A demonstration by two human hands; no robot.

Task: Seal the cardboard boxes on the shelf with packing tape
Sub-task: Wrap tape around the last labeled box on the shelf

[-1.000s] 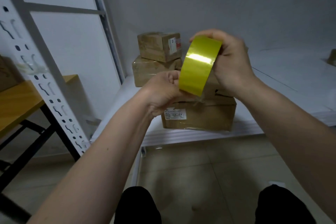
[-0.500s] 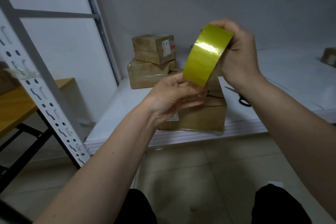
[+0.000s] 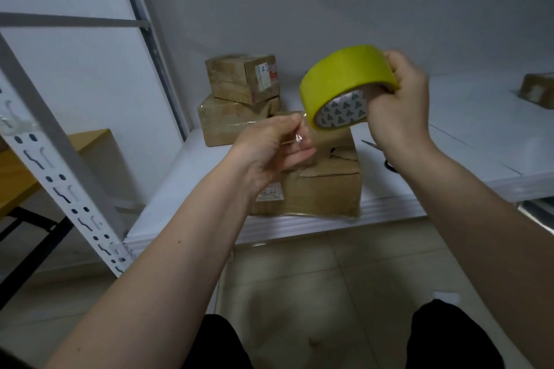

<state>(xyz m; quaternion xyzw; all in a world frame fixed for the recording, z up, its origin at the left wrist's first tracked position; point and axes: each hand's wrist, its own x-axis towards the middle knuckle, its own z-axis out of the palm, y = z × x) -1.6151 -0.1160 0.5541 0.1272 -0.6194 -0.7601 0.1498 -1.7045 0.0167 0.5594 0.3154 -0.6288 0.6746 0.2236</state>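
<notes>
Right hand (image 3: pixel 398 108) around tape roll (image 3: pixel 344 81)

Boxes on a shelf, hands and tape roll in front

Two stacked boxes (image 3: pixel 239 99) sit at the back left of the shelf (image 3: pixel 168 186); a larger box (image 3: pixel 323 189) stands before them at the front edge, scissors (image 3: pixel 386 159) to its right. Above it, the right hand (image 3: pixel 398 108) holds the tape roll (image 3: pixel 341 81); the left hand (image 3: pixel 269 150) is lower left. Another box (image 3: pixel 536 90) lies far right

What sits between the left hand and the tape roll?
In the head view, a short stretch of clear tape runs from the left hand, which pinches its end, to the tape roll gripped by the right hand.
</notes>
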